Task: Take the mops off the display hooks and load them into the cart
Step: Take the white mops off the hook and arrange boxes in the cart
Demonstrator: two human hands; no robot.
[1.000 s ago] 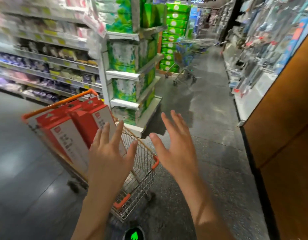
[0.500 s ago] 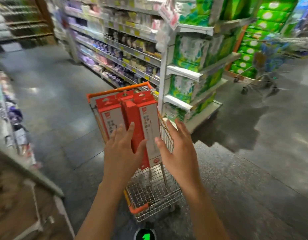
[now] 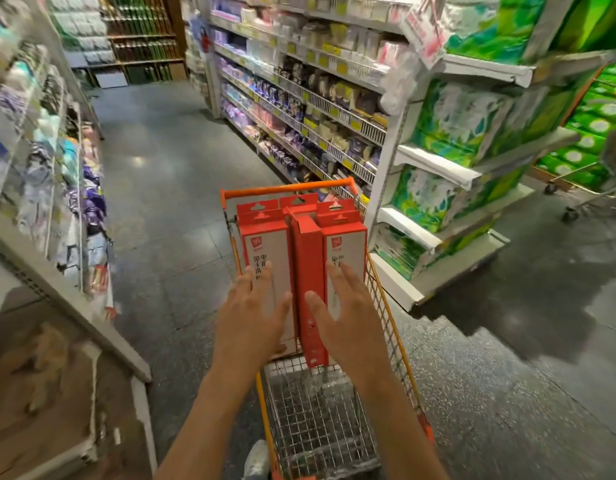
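Red-and-white mop boxes (image 3: 301,251), three visible, stand upright at the far end of the orange wire cart (image 3: 334,424), hang tabs up, packed side by side w/ the narrow red one in the middle. Near half of the basket is bare mesh.

Step, as I read it: loading, settling the boxes so they stay upright. No display hooks in view from here, so I can't say how many mops are left to fetch.

L hand (image 3: 253,318) spread wide, fingers straight, over the face of the left box. R hand (image 3: 346,318) likewise wide, over the right box, thumb by the red middle one. Neither grips anything; can't tell if palms actually touch the cardboard or hover just short.

Next move prob. calls for a flat push to square the boxes against the far wall, then hands off and back to the hooks.

Around: grey tile floor (image 3: 168,188), shelving both sides, green tissue packs (image 3: 448,123) on the endcap just right of the cart.
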